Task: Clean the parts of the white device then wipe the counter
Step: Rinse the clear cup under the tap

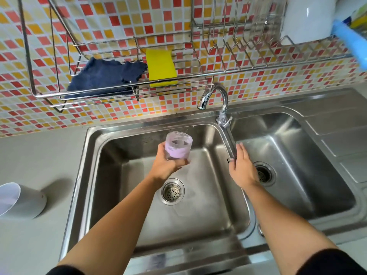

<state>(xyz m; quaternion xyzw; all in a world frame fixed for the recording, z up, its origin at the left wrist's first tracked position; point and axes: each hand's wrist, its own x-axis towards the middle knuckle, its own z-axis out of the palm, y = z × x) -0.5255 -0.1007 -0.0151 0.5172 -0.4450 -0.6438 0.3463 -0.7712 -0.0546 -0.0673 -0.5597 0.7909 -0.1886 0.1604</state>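
A white device part (21, 201) lies tipped on the bench at far left. Over the left basin (111, 175), the left hand (166, 165), arm outstretched, wraps its grip around a lilac-smeared clear cup (178, 144). The right hand (243, 165) hovers flat above the divider, fingers straight, grip empty.

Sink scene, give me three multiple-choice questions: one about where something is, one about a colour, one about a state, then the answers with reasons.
1. Where is the cup?
A. over the left basin
B. on the rack
C. on the counter

2. What colour is the sponge?
A. green
B. yellow
C. pink

3. What is the right hand doing?
A. holding the cloth
B. turning the tap
C. open, holding nothing

Answers:
1. A: the left hand holds it above the left basin.
2. B: it shows yellow on the rack beside the blue cloth.
3. C: its fingers are spread over the divider, below the tap.
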